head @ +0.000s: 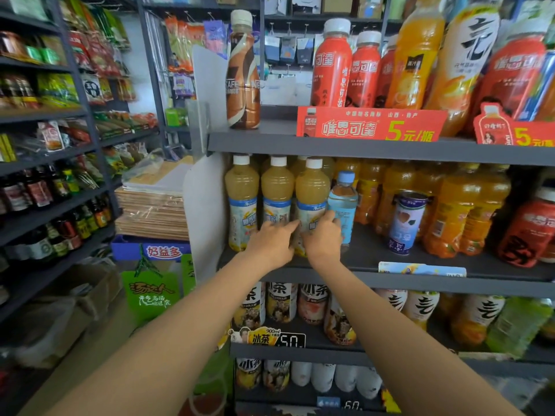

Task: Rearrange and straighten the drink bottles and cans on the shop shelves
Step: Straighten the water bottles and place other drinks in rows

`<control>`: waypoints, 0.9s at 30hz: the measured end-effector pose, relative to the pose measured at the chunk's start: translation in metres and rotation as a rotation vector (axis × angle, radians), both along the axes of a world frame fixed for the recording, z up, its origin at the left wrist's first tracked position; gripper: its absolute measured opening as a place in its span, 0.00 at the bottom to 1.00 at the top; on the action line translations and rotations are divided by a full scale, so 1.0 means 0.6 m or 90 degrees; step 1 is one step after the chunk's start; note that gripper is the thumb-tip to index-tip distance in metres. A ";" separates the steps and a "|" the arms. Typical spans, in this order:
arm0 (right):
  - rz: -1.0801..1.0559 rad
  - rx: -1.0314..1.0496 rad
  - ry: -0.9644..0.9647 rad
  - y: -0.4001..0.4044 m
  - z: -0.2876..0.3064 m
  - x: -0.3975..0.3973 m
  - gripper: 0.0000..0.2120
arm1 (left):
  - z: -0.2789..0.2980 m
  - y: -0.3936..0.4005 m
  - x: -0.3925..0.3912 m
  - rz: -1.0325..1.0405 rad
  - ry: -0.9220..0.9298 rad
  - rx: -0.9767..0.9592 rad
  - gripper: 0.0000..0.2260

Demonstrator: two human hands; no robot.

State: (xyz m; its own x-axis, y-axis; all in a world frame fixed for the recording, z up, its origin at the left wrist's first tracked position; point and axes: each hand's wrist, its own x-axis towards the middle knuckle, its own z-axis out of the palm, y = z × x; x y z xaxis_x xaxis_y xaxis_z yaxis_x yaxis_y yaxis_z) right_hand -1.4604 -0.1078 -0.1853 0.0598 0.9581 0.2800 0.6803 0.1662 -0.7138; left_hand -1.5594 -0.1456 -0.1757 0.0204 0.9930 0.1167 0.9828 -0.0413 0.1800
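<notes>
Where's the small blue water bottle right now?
Head view, middle shelf: the blue water bottle stands just right of the third yellow juice bottle, beside the right hand.

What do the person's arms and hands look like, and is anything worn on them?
Both arms are bare along all that shows: no sleeves. The left hand and right hand wear no gloves, and I see no watch, bracelet or ring. No markings show.

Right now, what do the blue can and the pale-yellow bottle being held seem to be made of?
The blue can looks like metal: a silvery rolled rim and printed glossy wall. The pale-yellow bottle, held by both the left hand and the right hand, seems clear plastic: drink visible through it, a white screw cap, a wrapped label.
</notes>
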 end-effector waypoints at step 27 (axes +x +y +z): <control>-0.008 0.650 -0.160 -0.016 0.316 0.098 0.06 | 0.294 -0.021 0.069 -0.041 -0.071 0.620 0.16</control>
